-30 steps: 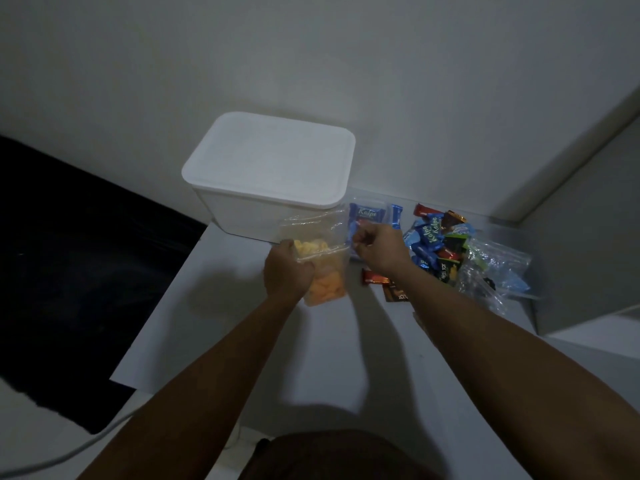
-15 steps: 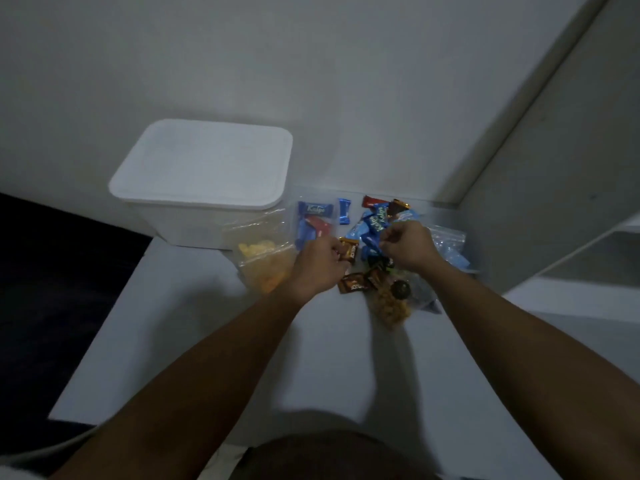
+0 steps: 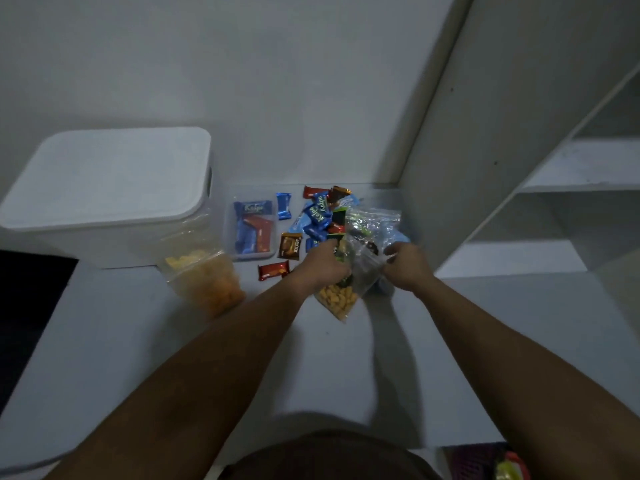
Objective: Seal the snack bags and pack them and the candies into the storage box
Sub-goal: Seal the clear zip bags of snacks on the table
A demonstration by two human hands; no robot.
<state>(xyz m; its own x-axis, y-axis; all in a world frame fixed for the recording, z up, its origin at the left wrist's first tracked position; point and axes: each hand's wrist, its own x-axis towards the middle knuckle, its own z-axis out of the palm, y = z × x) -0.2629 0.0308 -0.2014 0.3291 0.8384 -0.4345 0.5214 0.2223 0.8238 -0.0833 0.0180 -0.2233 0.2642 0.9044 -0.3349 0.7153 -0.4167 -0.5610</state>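
My left hand (image 3: 323, 268) and my right hand (image 3: 407, 266) both pinch the top edge of a clear snack bag (image 3: 341, 299) holding small tan crackers, lifted just above the white table (image 3: 311, 358). A second clear bag of orange snacks (image 3: 207, 282) stands to the left, leaning against the white storage box (image 3: 104, 188), whose lid is on. Behind my hands lies a pile of wrapped candies (image 3: 320, 214) in blue, red and brown. A flat clear bag of blue and red bars (image 3: 252, 225) lies beside the box.
Another crumpled clear bag (image 3: 375, 220) lies at the back right of the candy pile. A white shelf unit (image 3: 554, 188) rises on the right. A wall closes the back. A dark area (image 3: 31, 292) borders the table on the left.
Both hands left the orange snack bag, which now stands by the box. They moved right and took hold of the cracker bag. The view swung right.
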